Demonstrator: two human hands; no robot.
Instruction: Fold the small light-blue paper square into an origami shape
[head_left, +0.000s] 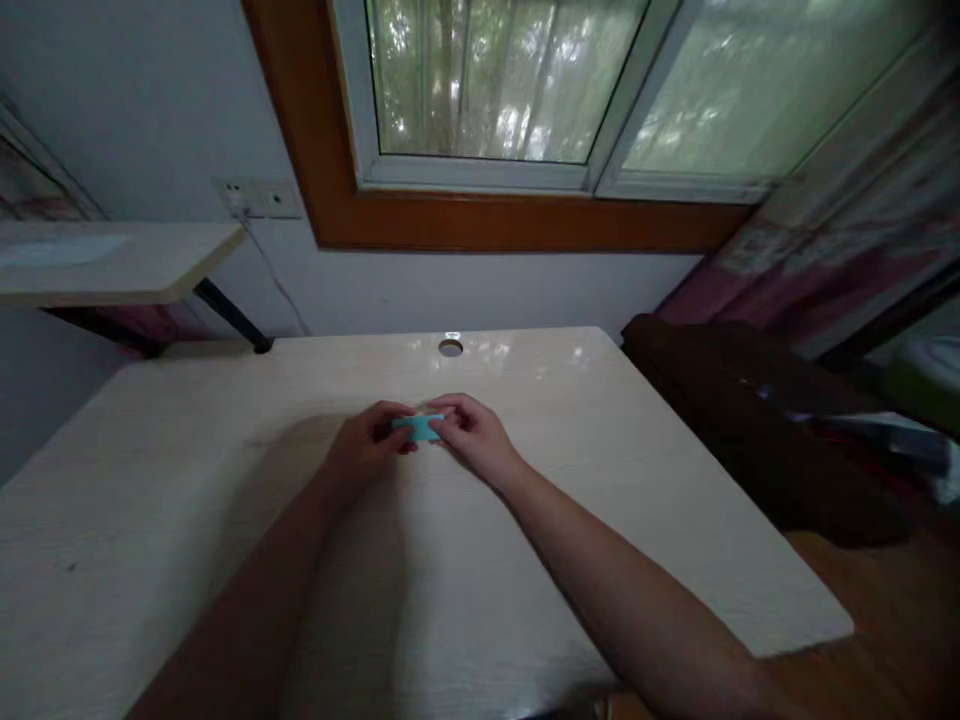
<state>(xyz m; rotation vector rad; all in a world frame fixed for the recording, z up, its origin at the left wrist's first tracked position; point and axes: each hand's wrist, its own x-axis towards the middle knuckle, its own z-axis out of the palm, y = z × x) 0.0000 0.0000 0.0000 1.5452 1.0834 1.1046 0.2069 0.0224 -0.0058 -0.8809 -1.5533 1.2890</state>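
Note:
A small light-blue strip, which looks like folded paper (420, 428), is held level between my two hands over the table. My left hand (369, 438) pinches its left end, thumb in front and fingers behind. On the other end, the thumb and fingers of my right hand (474, 432) close in the same way. The middle of the strip shows between the thumbs, while its ends are partly covered by my fingers. Whether the strip touches the tabletop I cannot tell.
The pale wood-grain table (525, 580) has a round cable hole (451, 347) near its back edge. A raised shelf (150, 260) on black legs stands at the left. Behind are a wall socket (259, 198) and a wood-framed window. Something dark brown (735, 420) lies beyond the right edge.

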